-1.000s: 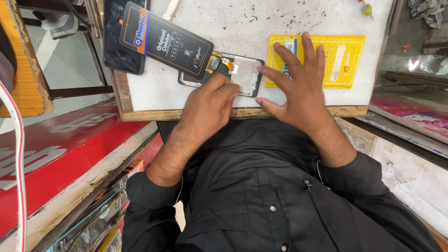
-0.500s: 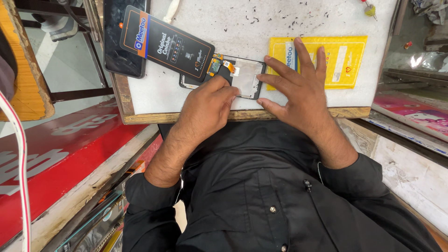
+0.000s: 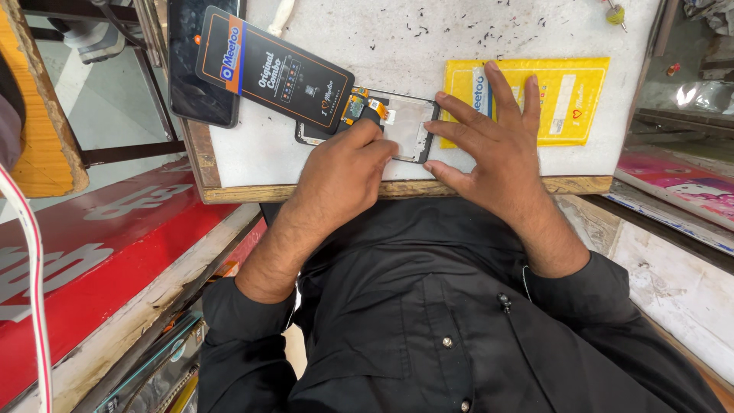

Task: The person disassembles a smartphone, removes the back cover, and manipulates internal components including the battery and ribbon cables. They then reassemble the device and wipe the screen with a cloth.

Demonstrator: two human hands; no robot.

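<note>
A white, scuffed bench [image 3: 306, 153] with a wooden edge; red counter [image 3: 69, 275] at eight o'clock, pale floor [image 3: 115, 122] at ten.

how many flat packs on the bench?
2: a black box at upper left, leaning over the open phone, and a yellow pack at right under the right hand's fingers.

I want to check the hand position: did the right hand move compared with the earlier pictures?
Yes. The right hand slid slightly left along the yellow packet, toward the opened phone.
</note>
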